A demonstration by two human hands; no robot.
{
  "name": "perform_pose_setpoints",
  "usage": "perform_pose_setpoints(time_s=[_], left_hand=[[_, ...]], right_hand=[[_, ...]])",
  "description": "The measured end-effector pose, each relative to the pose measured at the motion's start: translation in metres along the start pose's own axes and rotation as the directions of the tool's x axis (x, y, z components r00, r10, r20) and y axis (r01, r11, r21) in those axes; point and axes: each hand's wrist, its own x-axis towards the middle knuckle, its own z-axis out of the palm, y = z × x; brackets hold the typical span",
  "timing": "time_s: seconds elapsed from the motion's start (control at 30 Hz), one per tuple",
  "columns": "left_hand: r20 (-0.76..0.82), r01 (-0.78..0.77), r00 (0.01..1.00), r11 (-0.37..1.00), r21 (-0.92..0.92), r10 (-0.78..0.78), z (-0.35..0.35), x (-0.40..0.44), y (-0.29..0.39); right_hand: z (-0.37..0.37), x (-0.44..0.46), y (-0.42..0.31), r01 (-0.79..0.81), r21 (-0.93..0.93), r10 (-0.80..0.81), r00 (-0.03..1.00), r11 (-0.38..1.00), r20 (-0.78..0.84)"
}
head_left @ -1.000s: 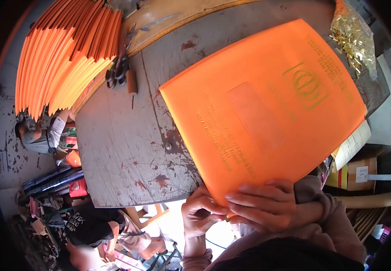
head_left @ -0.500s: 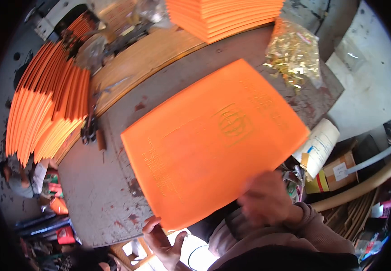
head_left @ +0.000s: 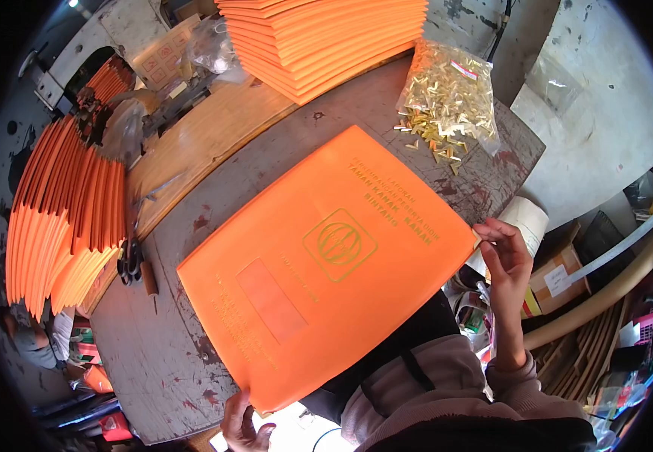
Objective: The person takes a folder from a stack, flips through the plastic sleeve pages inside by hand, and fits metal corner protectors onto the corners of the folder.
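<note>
An orange folder with gold stamped lettering, an emblem and a clear window lies slanted on the worn grey table, its lower edge reaching over my lap. My left hand has its fingertips at the folder's bottom corner, thumb below it. At the right corner, my right hand pinches with thumb and fingers, where a small gold bit shows between the tips. Beyond the folder, an open plastic bag has small V-shaped gold metal corners spilling from its mouth.
Tall piles of orange folders stand at the back and left. Scissors and a wooden-handled tool lie at the table's left. A white roll and carton are at right. Another person is far left.
My right hand has moved up and right from the folder's lower edge to its right corner. The view has shifted, and the folder's lettering and window now show clearly. My left hand stays at the bottom corner.
</note>
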Motion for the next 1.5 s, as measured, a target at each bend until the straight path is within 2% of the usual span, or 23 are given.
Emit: perform_pose_setpoints(time_s=[0.1, 0.3, 0.63, 0.73, 0.77, 0.8, 0.83, 0.87, 0.9, 0.97, 1.03, 1.17, 1.23, 1.27, 1.33, 1.4, 1.5], left_hand=[[0.008, 0.035, 0.999, 0.999, 0.000, -0.035, -0.009, -0.004, -0.006], [0.041, 0.113, 0.993, 0.993, 0.022, -0.114, -0.012, -0.005, -0.003], [0.067, 0.117, 0.990, 0.991, 0.068, -0.121, -0.012, -0.001, -0.001], [0.098, 0.051, 0.993, 0.995, 0.086, -0.060, -0.012, 0.006, 0.006], [0.097, -0.069, 0.993, 0.998, 0.007, 0.068, -0.009, 0.012, 0.008], [0.118, -0.176, 0.979, 0.980, 0.092, 0.165, -0.012, 0.017, 0.013], [0.102, -0.190, 0.978, 0.977, 0.102, 0.179, -0.016, 0.015, 0.010], [-0.100, -0.177, 0.976, 0.973, 0.151, 0.193, -0.020, 0.013, 0.003], [-0.298, -0.157, 0.931, 0.969, 0.192, 0.210, -0.021, 0.012, 0.000], [-0.319, -0.120, 0.932, 0.978, 0.169, 0.170, 0.004, 0.058, 0.053], [-0.395, -0.169, 0.889, 0.968, 0.186, 0.231, 0.004, 0.092, 0.069], [-0.425, -0.179, 0.876, 0.972, 0.155, 0.229, -0.011, 0.161, 0.078], [-0.291, -0.104, 0.941, 0.968, 0.230, 0.170, -0.038, 0.192, 0.053], [-0.287, -0.109, 0.942, 0.969, 0.221, 0.171, -0.039, 0.209, 0.043], [-0.268, -0.090, 0.949, 0.960, 0.265, 0.162, -0.047, 0.234, 0.017], [-0.274, -0.093, 0.943, 0.939, 0.331, 0.190, -0.052, 0.253, -0.003], [-0.320, -0.076, 0.932, 0.956, 0.283, 0.169, -0.054, 0.270, -0.017]], right_hand=[[-0.005, 0.002, 0.003, -0.051, 0.100, 0.048, 0.998, 0.994, 0.035], [-0.006, 0.000, 0.019, -0.040, 0.198, 0.041, 0.999, 0.979, 0.002], [-0.001, 0.000, 0.018, -0.022, 0.159, 0.022, 1.000, 0.987, 0.000], [0.004, 0.001, 0.007, 0.013, 0.053, -0.010, 0.998, 0.998, -0.056], [0.001, 0.002, 0.005, 0.055, 0.039, -0.054, 0.998, 0.998, -0.025], [0.000, 0.005, 0.004, 0.121, 0.065, -0.121, 0.993, 0.990, -0.013], [0.000, 0.009, 0.001, 0.188, 0.091, -0.188, 0.982, 0.978, -0.004], [0.004, 0.015, -0.009, 0.229, 0.170, -0.235, 0.972, 0.959, 0.020], [0.004, 0.020, -0.016, 0.222, 0.239, -0.239, 0.970, 0.945, 0.046], [0.008, 0.040, -0.026, 0.254, 0.276, -0.290, 0.952, 0.927, 0.097], [0.024, 0.063, -0.037, 0.265, 0.300, -0.323, 0.932, 0.916, 0.165], [0.070, 0.118, -0.042, 0.220, 0.264, -0.309, 0.875, 0.939, 0.372], [0.090, 0.155, -0.018, 0.217, 0.147, -0.262, 0.815, 0.965, 0.518], [0.099, 0.173, 0.003, 0.234, 0.158, -0.283, 0.804, 0.959, 0.523], [0.116, 0.199, 0.028, 0.349, -0.126, -0.207, 0.770, 0.929, 0.604], [0.126, 0.205, 0.021, 0.346, -0.097, -0.228, 0.778, 0.933, 0.585], [0.137, 0.210, 0.024, 0.380, 0.004, -0.321, 0.775, 0.925, 0.544]])
